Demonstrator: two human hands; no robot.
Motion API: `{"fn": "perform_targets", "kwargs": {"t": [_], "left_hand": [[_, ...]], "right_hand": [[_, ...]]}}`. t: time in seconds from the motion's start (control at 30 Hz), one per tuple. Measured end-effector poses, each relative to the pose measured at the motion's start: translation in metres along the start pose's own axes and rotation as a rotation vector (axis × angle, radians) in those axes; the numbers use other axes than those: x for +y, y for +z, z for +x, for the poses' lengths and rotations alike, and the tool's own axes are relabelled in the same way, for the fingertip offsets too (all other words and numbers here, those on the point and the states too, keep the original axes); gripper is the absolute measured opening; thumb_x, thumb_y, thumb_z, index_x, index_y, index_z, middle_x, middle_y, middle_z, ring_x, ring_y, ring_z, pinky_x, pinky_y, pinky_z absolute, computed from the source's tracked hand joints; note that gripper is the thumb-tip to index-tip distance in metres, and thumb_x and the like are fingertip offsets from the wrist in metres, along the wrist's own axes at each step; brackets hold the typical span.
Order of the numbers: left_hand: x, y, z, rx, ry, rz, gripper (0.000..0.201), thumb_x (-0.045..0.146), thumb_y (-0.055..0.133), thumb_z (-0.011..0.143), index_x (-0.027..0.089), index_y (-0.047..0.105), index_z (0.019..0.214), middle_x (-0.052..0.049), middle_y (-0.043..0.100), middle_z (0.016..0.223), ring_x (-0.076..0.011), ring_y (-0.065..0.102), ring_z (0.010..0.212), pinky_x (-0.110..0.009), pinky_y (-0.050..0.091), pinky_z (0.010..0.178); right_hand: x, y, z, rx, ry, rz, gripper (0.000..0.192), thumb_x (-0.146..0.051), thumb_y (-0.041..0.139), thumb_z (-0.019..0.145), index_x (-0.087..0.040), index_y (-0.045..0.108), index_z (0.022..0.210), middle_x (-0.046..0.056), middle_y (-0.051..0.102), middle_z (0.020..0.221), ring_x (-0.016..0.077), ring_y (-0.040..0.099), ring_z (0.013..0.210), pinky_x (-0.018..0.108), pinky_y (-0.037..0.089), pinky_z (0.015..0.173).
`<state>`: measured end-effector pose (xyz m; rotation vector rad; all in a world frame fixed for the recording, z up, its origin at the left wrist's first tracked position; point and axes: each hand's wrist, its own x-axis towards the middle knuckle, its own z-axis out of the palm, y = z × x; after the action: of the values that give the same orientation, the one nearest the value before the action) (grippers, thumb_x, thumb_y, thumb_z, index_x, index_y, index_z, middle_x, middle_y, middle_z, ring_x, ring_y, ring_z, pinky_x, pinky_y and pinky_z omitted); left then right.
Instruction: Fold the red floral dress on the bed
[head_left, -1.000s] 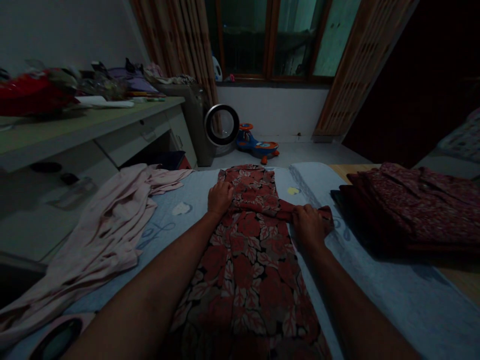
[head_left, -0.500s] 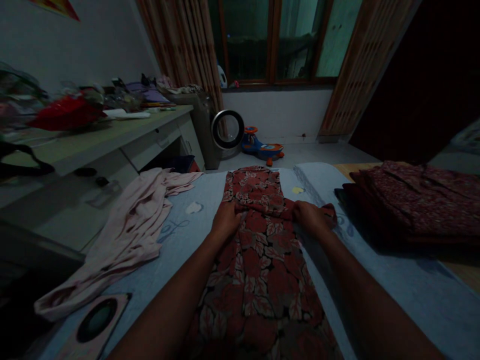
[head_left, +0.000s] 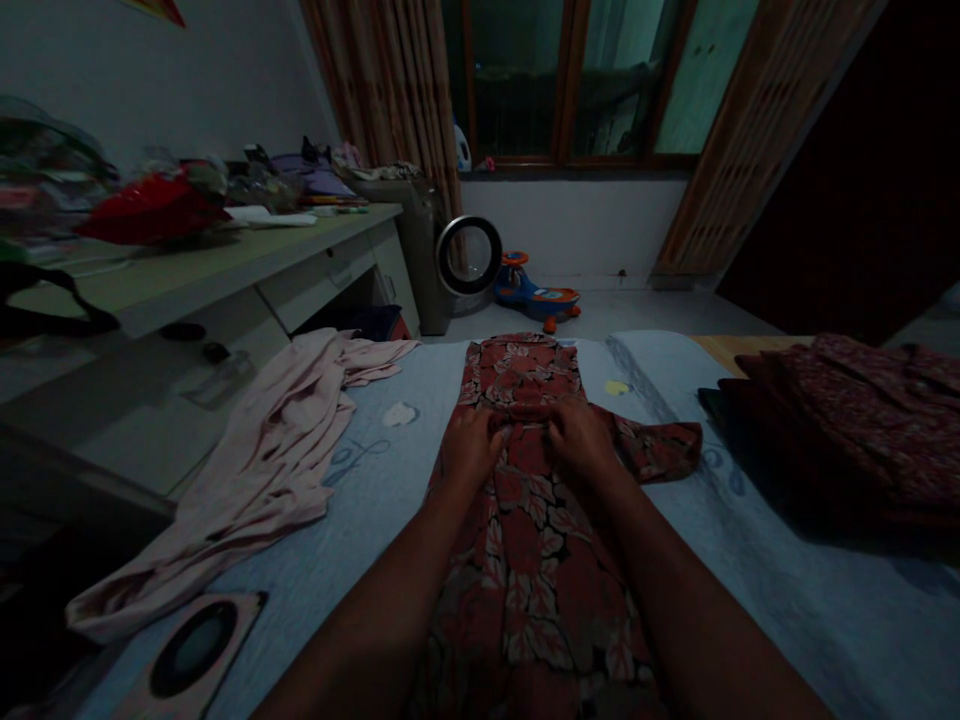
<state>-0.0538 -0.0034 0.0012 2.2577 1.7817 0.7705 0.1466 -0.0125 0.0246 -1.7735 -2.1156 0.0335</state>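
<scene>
A red garment with a black and grey leaf print lies lengthwise on the light blue bed cover. My left hand grips its left edge, fingers closed on the cloth. Close beside it, my right hand pinches the same garment nearer its middle, along a crosswise fold. One sleeve sticks out to the right past my right hand. The garment's near end runs down between my forearms and out of view.
Left of the garment lies a crumpled pale pink garment, with a flat pink item bearing a dark oval nearer me. Folded dark red clothes are stacked at right. Beyond stand a cluttered desk, an open washing machine door and a ride-on toy.
My right hand has moved left along the garment, closer to my left hand. The sleeve now extends farther out on the right. The view has shifted slightly.
</scene>
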Motion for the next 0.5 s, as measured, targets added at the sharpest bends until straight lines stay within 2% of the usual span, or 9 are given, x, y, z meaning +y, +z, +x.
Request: {"fn": "perform_targets", "kwargs": {"t": [0.17, 0.27, 0.5], "left_hand": [[0.0, 0.001, 0.006, -0.008, 0.007, -0.064, 0.021, 0.011, 0.053, 0.087, 0.022, 0.068, 0.095, -0.008, 0.067, 0.103, -0.0234, 0.062, 0.104, -0.036, 0.049, 0.095], [-0.003, 0.004, 0.007, 0.015, -0.015, -0.136, 0.02, 0.011, 0.048, 0.088, 0.02, 0.066, 0.094, -0.009, 0.068, 0.102, -0.024, 0.063, 0.102, -0.038, 0.049, 0.095], [-0.01, 0.007, 0.009, 0.051, -0.067, -0.202, 0.021, 0.014, 0.043, 0.09, 0.021, 0.062, 0.096, -0.008, 0.068, 0.102, -0.0242, 0.063, 0.103, -0.039, 0.049, 0.095]], "right_hand": [[0.018, 0.01, -0.005, 0.04, 0.041, -0.094, 0.025, -0.017, 0.047, 0.095, -0.019, 0.07, 0.104, 0.011, 0.065, 0.111, 0.0239, 0.054, 0.103, 0.032, 0.036, 0.09], [0.023, 0.012, -0.006, 0.055, 0.092, -0.106, 0.025, -0.016, 0.047, 0.094, -0.02, 0.069, 0.106, 0.01, 0.065, 0.113, 0.0249, 0.052, 0.102, 0.034, 0.035, 0.087], [0.028, 0.016, -0.005, 0.127, 0.133, -0.084, 0.019, -0.016, 0.05, 0.089, -0.02, 0.066, 0.097, 0.01, 0.062, 0.104, 0.0263, 0.049, 0.098, 0.035, 0.034, 0.083]]}}
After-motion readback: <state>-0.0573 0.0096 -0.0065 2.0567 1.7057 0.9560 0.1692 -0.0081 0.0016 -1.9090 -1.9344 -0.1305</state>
